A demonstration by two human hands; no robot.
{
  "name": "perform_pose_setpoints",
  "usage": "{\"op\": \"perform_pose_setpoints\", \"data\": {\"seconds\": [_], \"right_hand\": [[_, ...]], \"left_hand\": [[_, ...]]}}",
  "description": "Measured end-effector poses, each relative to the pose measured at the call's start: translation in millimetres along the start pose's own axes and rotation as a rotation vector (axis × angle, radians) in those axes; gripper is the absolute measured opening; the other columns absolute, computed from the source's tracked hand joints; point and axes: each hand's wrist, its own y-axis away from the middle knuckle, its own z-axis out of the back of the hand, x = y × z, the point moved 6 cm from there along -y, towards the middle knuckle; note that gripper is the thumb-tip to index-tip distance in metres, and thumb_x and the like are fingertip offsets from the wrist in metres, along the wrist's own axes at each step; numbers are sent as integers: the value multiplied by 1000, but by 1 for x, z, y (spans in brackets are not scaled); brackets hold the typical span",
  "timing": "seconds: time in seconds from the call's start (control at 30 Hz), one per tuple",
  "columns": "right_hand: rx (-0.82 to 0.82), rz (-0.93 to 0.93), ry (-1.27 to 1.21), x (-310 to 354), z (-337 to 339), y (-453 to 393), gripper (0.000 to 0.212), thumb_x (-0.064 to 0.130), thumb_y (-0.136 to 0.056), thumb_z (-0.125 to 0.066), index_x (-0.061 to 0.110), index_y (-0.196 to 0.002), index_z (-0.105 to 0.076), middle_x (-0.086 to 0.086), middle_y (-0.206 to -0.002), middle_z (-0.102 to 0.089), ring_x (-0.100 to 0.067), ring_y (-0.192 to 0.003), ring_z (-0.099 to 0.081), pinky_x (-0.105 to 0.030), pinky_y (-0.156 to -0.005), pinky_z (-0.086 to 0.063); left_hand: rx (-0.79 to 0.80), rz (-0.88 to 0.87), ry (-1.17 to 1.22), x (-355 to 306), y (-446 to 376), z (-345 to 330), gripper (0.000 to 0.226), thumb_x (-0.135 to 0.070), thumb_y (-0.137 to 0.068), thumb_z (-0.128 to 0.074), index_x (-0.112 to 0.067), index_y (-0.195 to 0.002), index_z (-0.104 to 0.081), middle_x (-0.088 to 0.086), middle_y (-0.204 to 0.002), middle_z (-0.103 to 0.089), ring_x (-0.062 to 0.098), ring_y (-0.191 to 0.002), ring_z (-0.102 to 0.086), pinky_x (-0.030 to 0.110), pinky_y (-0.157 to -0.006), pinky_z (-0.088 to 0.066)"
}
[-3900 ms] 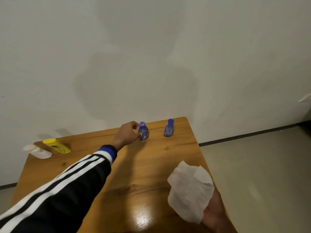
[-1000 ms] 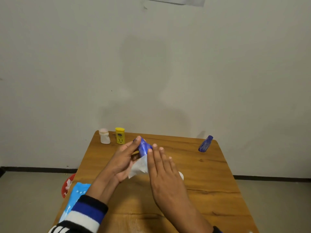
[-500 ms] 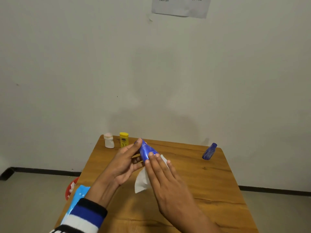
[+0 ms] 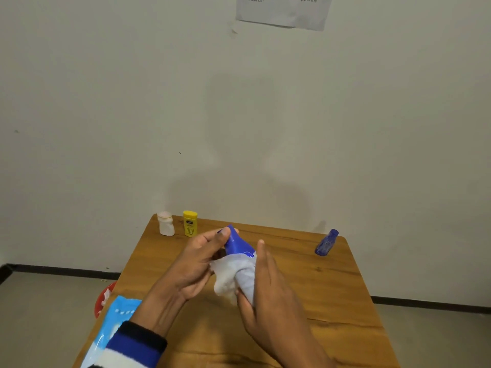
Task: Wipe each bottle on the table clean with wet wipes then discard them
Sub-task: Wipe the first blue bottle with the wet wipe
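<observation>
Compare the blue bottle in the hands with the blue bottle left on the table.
The held blue bottle is off the table, gripped by the left hand; the far blue bottle stands on the table, untouched. The held one is partly wrapped in the wet wipe by the right hand; the far one is bare. Both are blue.

pale wall point(image 4: 132, 102), wooden table point(image 4: 332, 288), grey floor point(image 4: 47, 301)
</observation>
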Motion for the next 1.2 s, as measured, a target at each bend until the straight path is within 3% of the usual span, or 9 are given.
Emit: {"op": "perform_pose_setpoints", "data": {"seconds": [0.1,0.3,0.47,0.6,0.7,0.83,1.0,1.07,1.2], "right_hand": [[67,-127,-78,-9,1,-6,107,49,-90,-58,29,-142,34,8,-163,-14,-8,-139,-37,-19,-106,-36],[21,-102,-140,-4,17,-31,122,39,-73,-68,38,-147,29,6,-146,-42,-14,-102,-58,-22,-70,-43],[74,-99,-293,-11,-2,-11,114,56,-85,-64,31,-148,29,24,-143,-26,8,-119,-42,-14,-99,-39],[-10,56,-171,0,-3,-8,106,54,-92,-55,19,-147,29,1,-163,18,-17,-152,1,-40,-122,-18],[-36,-48,-236,1,11,-21,122,54,-82,-64,40,-138,43,10,-165,11,-16,-142,-31,-31,-103,-46],[-23,-167,-310,-8,22,-29,126,48,-70,-69,50,-139,36,16,-163,-7,-1,-88,-50,-11,-58,-44],[33,-246,-341,-16,7,-18,110,71,-67,-44,40,-152,18,19,-115,-57,2,-86,-58,-15,-60,-49],[43,-264,-426,-21,4,-17,102,60,-74,-54,36,-156,2,22,-101,-61,4,-83,-61,-11,-58,-48],[-132,-343,-794,-38,11,-27,77,28,-88,-71,31,-153,-30,15,-118,-66,4,-97,-65,-14,-71,-55]], "left_hand": [[75,34,-113,5,2,-13,55,-47,-76,-83,-4,-108,-75,21,-110,-72,28,-101,-69,43,-92,-56],[177,21,-193,8,1,-36,44,-38,-90,-70,0,-111,-73,22,-107,-74,27,-95,-71,34,-83,-59],[73,-33,-242,-11,-3,-10,40,-44,-77,-75,-14,-103,-79,12,-101,-77,18,-92,-72,29,-76,-60],[90,2,-285,-8,0,-13,43,-46,-78,-72,-15,-107,-78,11,-105,-76,18,-94,-71,30,-77,-58],[212,49,-265,1,4,-28,37,-34,-92,-69,-6,-117,-72,17,-113,-73,25,-101,-70,32,-86,-58],[278,59,-247,5,8,-39,34,-27,-96,-66,-2,-118,-71,18,-113,-73,23,-100,-71,30,-84,-58],[196,7,-404,4,10,-33,30,-32,-89,-75,-11,-111,-76,14,-109,-76,23,-98,-74,27,-79,-57],[190,-8,-399,12,13,-33,36,-39,-89,-75,-15,-116,-74,13,-114,-75,25,-103,-72,29,-82,-57],[90,7,-242,29,15,-27,54,-69,-80,-67,-39,-125,-67,-3,-128,-70,19,-119,-66,34,-90,-58]]}}
